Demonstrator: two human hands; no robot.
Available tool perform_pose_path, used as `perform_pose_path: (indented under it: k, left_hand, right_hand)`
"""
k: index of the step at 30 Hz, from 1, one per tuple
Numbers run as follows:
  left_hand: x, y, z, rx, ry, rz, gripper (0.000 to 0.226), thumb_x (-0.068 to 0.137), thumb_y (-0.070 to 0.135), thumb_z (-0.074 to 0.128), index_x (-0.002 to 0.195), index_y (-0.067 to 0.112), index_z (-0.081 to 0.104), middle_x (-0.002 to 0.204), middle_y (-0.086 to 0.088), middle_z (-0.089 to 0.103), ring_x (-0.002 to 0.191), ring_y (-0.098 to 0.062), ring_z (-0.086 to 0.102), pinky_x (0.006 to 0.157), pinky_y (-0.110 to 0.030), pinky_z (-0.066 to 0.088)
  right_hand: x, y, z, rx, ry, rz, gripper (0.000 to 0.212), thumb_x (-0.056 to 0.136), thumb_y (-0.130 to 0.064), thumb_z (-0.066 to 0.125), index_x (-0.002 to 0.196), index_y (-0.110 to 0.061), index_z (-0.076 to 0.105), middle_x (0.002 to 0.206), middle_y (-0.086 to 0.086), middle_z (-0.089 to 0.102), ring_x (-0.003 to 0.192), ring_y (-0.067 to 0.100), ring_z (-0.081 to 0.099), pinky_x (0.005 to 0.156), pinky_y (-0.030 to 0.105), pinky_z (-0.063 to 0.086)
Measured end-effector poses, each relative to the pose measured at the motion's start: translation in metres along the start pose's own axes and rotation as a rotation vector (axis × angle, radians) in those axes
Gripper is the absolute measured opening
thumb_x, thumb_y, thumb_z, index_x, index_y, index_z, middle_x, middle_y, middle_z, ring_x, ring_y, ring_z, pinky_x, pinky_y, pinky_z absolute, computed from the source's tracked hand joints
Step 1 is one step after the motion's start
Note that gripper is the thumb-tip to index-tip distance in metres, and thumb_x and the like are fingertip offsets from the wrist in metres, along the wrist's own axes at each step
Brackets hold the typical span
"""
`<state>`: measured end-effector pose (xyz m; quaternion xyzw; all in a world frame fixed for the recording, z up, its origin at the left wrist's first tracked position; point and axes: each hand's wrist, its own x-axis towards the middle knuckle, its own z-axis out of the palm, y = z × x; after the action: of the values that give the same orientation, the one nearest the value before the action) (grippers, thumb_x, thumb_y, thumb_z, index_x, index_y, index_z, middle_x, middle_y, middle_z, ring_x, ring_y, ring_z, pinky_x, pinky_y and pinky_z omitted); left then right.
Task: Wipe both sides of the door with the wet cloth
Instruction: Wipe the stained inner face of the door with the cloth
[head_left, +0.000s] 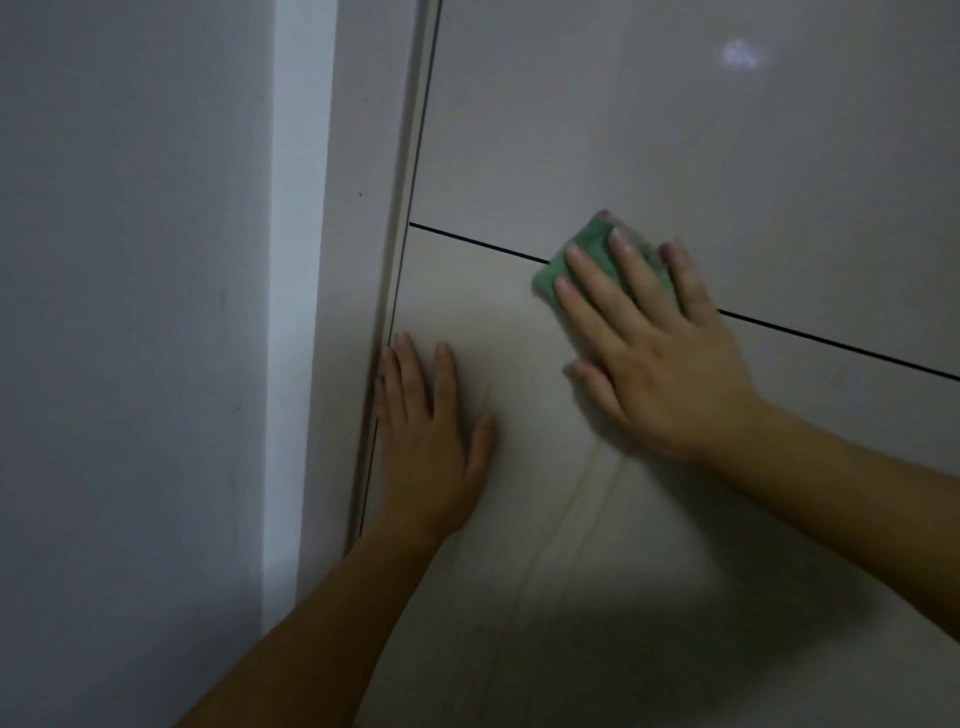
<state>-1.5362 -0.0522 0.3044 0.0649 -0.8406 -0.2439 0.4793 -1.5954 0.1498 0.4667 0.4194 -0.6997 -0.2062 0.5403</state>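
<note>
Fingers (597, 291) of my right hand (670, 353) lie straight and spread, pressing the folded green cloth (595, 241) flat against the door (675, 130), right over its dark groove (467, 240); no curl, no pinch. Cloth judged soft, light and limp, wet enough to slide on the glossy panel, with faint streaks (587, 483) showing below, so it is best driven by flat pressure across the whole pad, not held by an edge. Left hand (431, 436) rests open and flat on the door beside the frame (358, 260), presumably steadying it.
</note>
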Motion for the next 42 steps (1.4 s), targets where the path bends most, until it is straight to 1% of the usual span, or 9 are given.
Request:
perform_pose_path:
  k: [5, 8, 11, 16, 21, 27, 33, 39, 42]
  left_hand:
    - [0.000, 0.003, -0.003, 0.000, -0.028, -0.042, 0.081, 0.101, 0.057, 0.032, 0.163, 0.017, -0.002, 0.169, -0.017, -0.016, 0.156, -0.032, -0.018, 0.127, -0.054, 0.001]
    - [0.005, 0.020, -0.004, 0.008, -0.015, -0.068, 0.080, 0.102, 0.054, 0.034, 0.162, 0.016, -0.001, 0.169, -0.019, -0.014, 0.156, -0.035, -0.017, 0.126, -0.058, 0.001]
    - [0.016, 0.048, 0.000, 0.024, -0.003, 0.094, 0.076, 0.102, 0.048, 0.036, 0.162, 0.016, 0.003, 0.168, -0.020, -0.011, 0.156, -0.039, -0.012, 0.124, -0.063, 0.001]
    - [0.022, 0.065, 0.005, 0.090, -0.006, 0.164, 0.075, 0.102, 0.047, 0.039, 0.161, 0.023, 0.000, 0.167, -0.015, -0.013, 0.156, -0.038, -0.012, 0.119, -0.071, -0.001]
    - [0.024, 0.057, 0.007, 0.111, -0.007, 0.179, 0.074, 0.103, 0.051, 0.033, 0.162, 0.029, -0.006, 0.168, -0.011, -0.018, 0.156, -0.032, -0.018, 0.120, -0.070, -0.004]
    - [0.018, 0.084, 0.008, 0.106, -0.015, 0.112, 0.078, 0.101, 0.055, 0.030, 0.163, 0.017, 0.003, 0.168, -0.021, -0.011, 0.156, -0.038, -0.014, 0.117, -0.073, -0.005]
    - [0.001, 0.139, 0.021, 0.190, -0.094, 0.421, 0.076, 0.099, 0.051, 0.035, 0.162, 0.021, 0.006, 0.168, -0.025, 0.000, 0.155, -0.045, -0.002, 0.115, -0.077, 0.005]
    - [-0.010, 0.176, 0.030, 0.217, -0.147, 0.548, 0.069, 0.099, 0.047, 0.039, 0.160, 0.019, 0.022, 0.167, -0.026, 0.007, 0.155, -0.046, 0.004, 0.114, -0.077, 0.013]
    - [-0.011, 0.184, 0.032, 0.223, -0.156, 0.507, 0.069, 0.098, 0.046, 0.038, 0.160, 0.020, 0.023, 0.167, -0.026, 0.007, 0.155, -0.046, 0.004, 0.114, -0.077, 0.012]
  right_hand:
    - [-0.054, -0.006, -0.002, 0.015, -0.134, -0.242, 0.068, 0.104, -0.049, 0.042, 0.161, -0.016, 0.026, 0.168, 0.008, 0.022, 0.157, 0.033, 0.013, 0.126, 0.056, 0.015]
    - [-0.043, 0.025, -0.005, -0.007, -0.042, -0.032, 0.066, 0.105, -0.049, 0.036, 0.162, -0.017, 0.024, 0.170, 0.006, 0.019, 0.158, 0.032, 0.010, 0.126, 0.057, 0.009]
    - [-0.057, 0.024, -0.005, 0.009, -0.012, 0.129, 0.070, 0.104, -0.048, 0.037, 0.163, -0.014, 0.020, 0.170, 0.011, 0.013, 0.157, 0.037, 0.007, 0.125, 0.059, 0.004]
    - [-0.114, 0.008, -0.006, -0.001, -0.130, -0.140, 0.068, 0.102, -0.048, 0.047, 0.160, -0.016, 0.030, 0.167, 0.009, 0.024, 0.155, 0.034, 0.018, 0.126, 0.053, 0.010]
    - [-0.109, 0.067, -0.010, -0.038, 0.037, 0.243, 0.070, 0.104, -0.051, 0.040, 0.163, -0.017, 0.022, 0.170, 0.008, 0.016, 0.157, 0.035, 0.009, 0.125, 0.057, 0.000]
    - [-0.167, 0.045, -0.015, 0.019, -0.070, 0.046, 0.067, 0.102, -0.049, 0.049, 0.159, -0.018, 0.033, 0.167, 0.007, 0.026, 0.155, 0.033, 0.020, 0.126, 0.054, 0.009]
    - [-0.179, 0.090, -0.013, -0.022, 0.047, 0.368, 0.071, 0.103, -0.048, 0.041, 0.163, -0.017, 0.018, 0.171, 0.007, 0.009, 0.157, 0.036, 0.005, 0.125, 0.058, 0.000]
    - [-0.247, 0.075, -0.014, -0.004, -0.075, 0.057, 0.070, 0.099, -0.046, 0.052, 0.160, -0.020, 0.029, 0.167, 0.005, 0.023, 0.156, 0.030, 0.017, 0.126, 0.051, 0.009]
    - [-0.241, 0.116, -0.018, -0.039, 0.032, 0.381, 0.069, 0.103, -0.045, 0.041, 0.163, -0.021, 0.018, 0.171, 0.003, 0.009, 0.157, 0.033, 0.011, 0.126, 0.054, 0.003]
